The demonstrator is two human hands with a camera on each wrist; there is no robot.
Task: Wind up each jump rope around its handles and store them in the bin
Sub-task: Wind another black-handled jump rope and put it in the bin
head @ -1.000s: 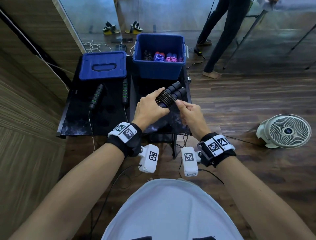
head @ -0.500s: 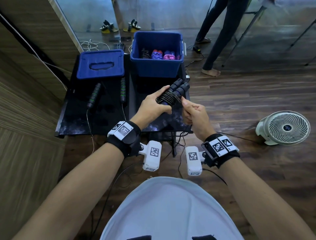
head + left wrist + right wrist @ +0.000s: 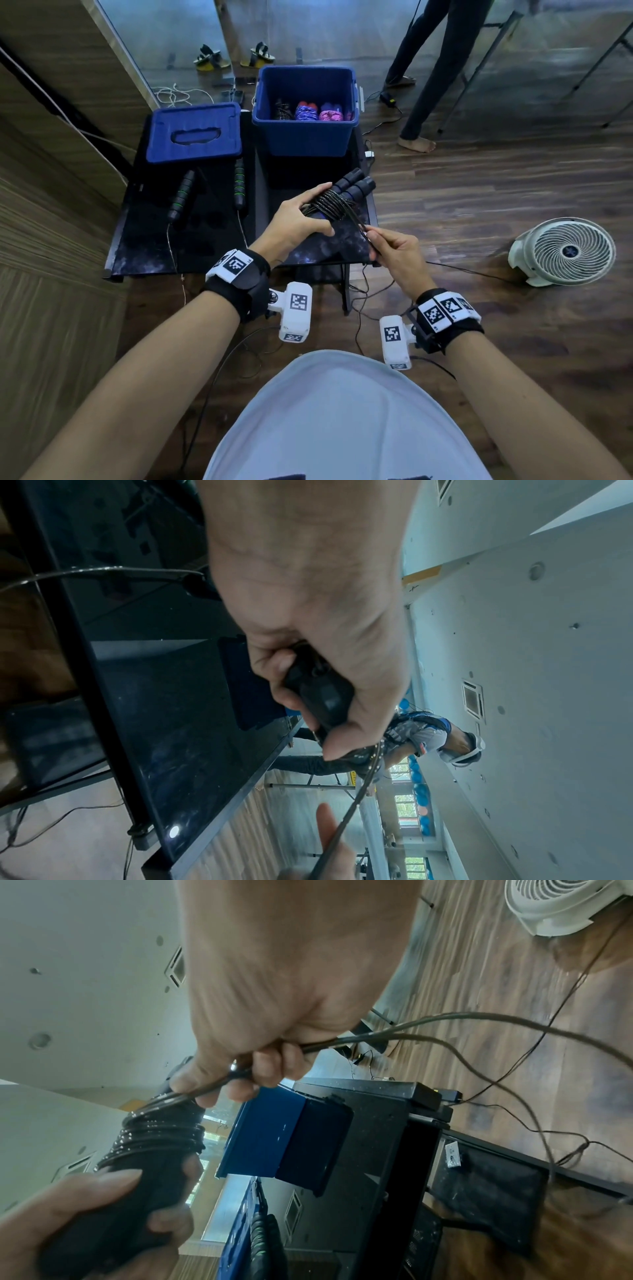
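My left hand (image 3: 301, 222) grips two black jump-rope handles (image 3: 352, 186) held side by side, with black cord wound around them (image 3: 329, 205). In the right wrist view the coils (image 3: 157, 1134) sit just above my left fingers (image 3: 103, 1185). My right hand (image 3: 387, 246) pinches the free end of the cord (image 3: 240, 1074) and holds it taut toward the lower right of the bundle. The blue bin (image 3: 305, 137) stands open behind, with several wound ropes inside. A second rope with green-ringed black handles (image 3: 181, 195) lies unwound on the black table (image 3: 205, 253).
The blue bin lid (image 3: 195, 133) lies left of the bin on the table. A white floor fan (image 3: 565, 253) stands on the wooden floor at right. A person's legs (image 3: 431, 85) stand behind the table. Thin cables run over the floor under the table.
My right hand has drawn down and right, away from the bundle, pulling the cord end taut. The left hand holds the handles in about the same place.
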